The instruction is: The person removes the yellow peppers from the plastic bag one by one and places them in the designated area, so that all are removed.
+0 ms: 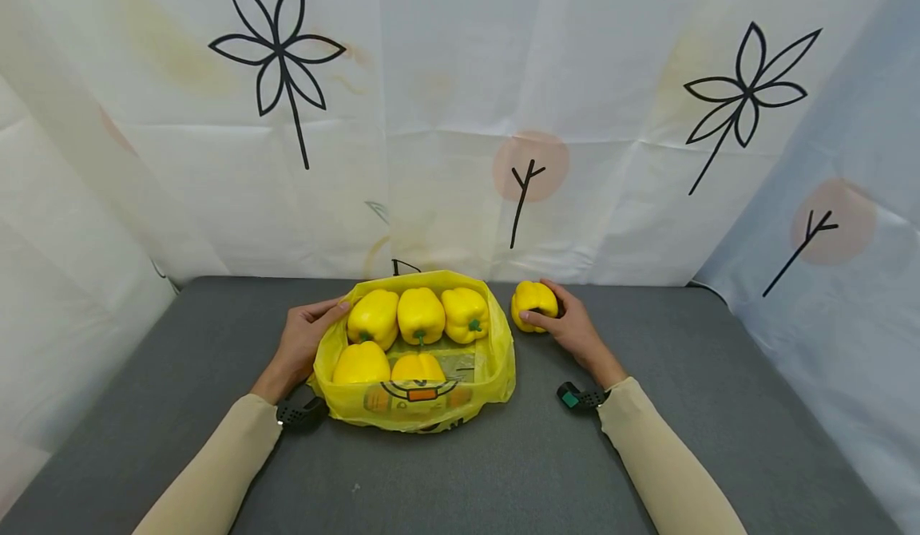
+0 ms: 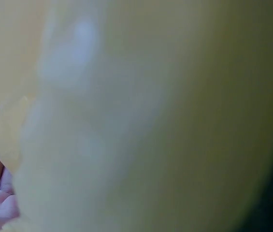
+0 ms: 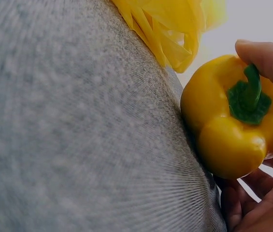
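Your right hand [image 1: 575,331] grips the loose pepper [image 1: 533,299], stem [image 3: 250,99] toward you, just right of the bag [image 1: 359,404]; your left hand [image 1: 305,338] pinches the bag's left edge.

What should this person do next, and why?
Probably lift the loose yellow pepper over the bag's rim: the right hand grips it beside the yellow bag, the left hand holds the opposite edge, and space shows at front right among five peppers inside.
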`<state>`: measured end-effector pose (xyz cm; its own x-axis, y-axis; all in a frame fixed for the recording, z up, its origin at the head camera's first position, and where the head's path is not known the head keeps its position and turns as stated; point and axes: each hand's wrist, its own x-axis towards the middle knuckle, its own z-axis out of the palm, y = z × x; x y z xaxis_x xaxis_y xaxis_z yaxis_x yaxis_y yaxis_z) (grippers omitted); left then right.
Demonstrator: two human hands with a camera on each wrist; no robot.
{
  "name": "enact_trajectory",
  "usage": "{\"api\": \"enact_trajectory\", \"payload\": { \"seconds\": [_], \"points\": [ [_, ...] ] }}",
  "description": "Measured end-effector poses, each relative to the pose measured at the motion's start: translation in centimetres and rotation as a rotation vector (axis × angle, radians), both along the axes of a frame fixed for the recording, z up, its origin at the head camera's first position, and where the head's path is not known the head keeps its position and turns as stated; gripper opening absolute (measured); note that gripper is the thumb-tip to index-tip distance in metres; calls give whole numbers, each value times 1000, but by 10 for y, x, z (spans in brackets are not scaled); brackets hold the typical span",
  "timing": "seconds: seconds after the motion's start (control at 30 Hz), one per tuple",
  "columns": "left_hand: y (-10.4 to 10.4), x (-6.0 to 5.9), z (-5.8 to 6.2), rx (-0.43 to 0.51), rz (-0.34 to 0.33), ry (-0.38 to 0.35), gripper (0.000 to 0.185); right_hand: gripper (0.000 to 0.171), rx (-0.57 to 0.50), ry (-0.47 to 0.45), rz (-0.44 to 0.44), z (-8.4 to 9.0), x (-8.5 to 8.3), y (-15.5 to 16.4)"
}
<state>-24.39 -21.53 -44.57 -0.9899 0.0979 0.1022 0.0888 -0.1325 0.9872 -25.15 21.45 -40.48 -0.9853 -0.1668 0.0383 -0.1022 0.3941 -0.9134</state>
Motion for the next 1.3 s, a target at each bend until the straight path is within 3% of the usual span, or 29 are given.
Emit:
{"api": "enact_trajectory", "payload": {
  "seconds": [0.17, 0.4, 0.5, 0.9, 1.3],
  "points": [
    [0, 0, -1, 9, -3, 6, 54, 79, 3, 13, 13, 11, 8, -4],
    [0, -1, -2, 1, 0, 7, 55, 86, -35, 8, 12, -19, -14, 12],
    [0, -1, -2, -6, 3, 4, 55, 87, -56, 17, 5, -19, -15, 15],
    [0, -1, 0, -6, 7, 2, 55, 82, -67, 115, -35, 15, -9, 21],
    [0, 0, 1, -6, 5, 4, 54, 77, 32, 242, 74, 42, 14, -18]
  ]
}}
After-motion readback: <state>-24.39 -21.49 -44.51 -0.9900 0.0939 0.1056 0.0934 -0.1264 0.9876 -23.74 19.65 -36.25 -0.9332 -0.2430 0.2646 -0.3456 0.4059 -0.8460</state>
